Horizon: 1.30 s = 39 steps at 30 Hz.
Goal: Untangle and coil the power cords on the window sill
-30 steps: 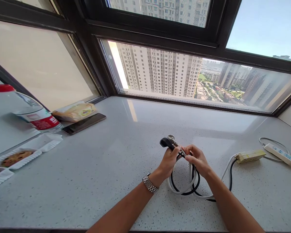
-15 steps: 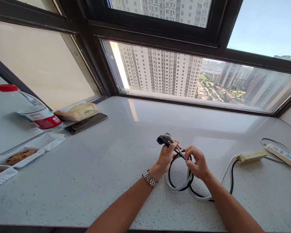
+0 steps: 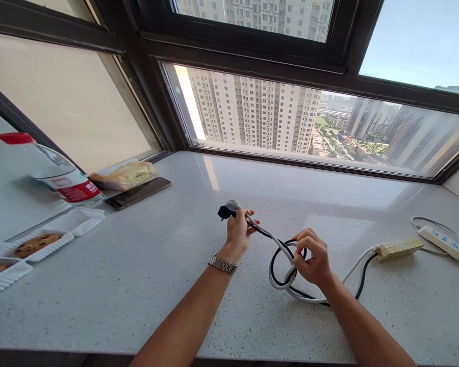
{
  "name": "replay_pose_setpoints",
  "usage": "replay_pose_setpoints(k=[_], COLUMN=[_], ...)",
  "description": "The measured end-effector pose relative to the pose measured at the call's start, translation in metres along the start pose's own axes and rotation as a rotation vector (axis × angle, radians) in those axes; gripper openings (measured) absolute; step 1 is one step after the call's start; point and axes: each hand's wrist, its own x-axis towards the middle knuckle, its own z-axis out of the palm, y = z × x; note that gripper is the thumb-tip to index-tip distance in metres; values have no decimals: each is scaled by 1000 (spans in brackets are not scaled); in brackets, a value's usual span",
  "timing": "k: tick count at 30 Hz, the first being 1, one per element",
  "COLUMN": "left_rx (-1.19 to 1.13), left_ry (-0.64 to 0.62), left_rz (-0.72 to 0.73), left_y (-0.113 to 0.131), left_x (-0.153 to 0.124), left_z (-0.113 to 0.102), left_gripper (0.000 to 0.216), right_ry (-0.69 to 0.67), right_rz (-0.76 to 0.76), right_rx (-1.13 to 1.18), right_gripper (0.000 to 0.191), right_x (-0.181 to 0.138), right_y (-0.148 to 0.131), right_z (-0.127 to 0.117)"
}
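My left hand [image 3: 237,230], with a metal watch on its wrist, is closed around the plug ends [image 3: 227,209] of a black cable and a white cable. Both cables [image 3: 281,265] run side by side into a loop on the speckled white counter [image 3: 156,265]. My right hand [image 3: 312,257] is closed on the cables where the loop crosses itself. From the loop the cables run right to a yellowish power strip [image 3: 400,247].
A white power strip [image 3: 445,241] with its thin cord lies at the far right. At the left stand a water bottle with a red cap [image 3: 53,171], a snack packet [image 3: 123,175], a dark phone [image 3: 137,193] and white trays with cookies [image 3: 30,245]. Windows line the back.
My left hand has pulled the plug ends up and to the left, away from my right hand. The loop has shrunk and tightened toward a knot. My right hand keeps its hold.
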Motion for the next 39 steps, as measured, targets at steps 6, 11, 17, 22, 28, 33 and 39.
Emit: replay_pose_setpoints(k=[6, 11, 17, 22, 28, 33, 39], left_rx=[-297, -177, 305, 632, 901, 1025, 1131], left_ry=[-17, -58, -122, 40, 116, 165, 260], left_rz=[111, 214, 418, 600, 794, 784, 737], left_y=[29, 15, -13, -13, -7, -4, 11], left_x=[12, 5, 2, 11, 12, 17, 30], left_z=[-14, -16, -12, -19, -22, -23, -31], left_gripper=[32, 28, 42, 47, 39, 38, 38], right_ry=[-24, -247, -459, -335, -512, -652, -616], right_rz=[41, 297, 446, 193, -40, -121, -168], right_rx=[3, -17, -37, -106, -210, -205, -117], right_gripper=[16, 24, 20, 47, 50, 48, 49], right_x=[-6, -19, -21, -17, -26, -27, -23], right_y=[1, 8, 10, -10, -19, -14, -18], right_z=[6, 21, 19, 17, 30, 32, 30])
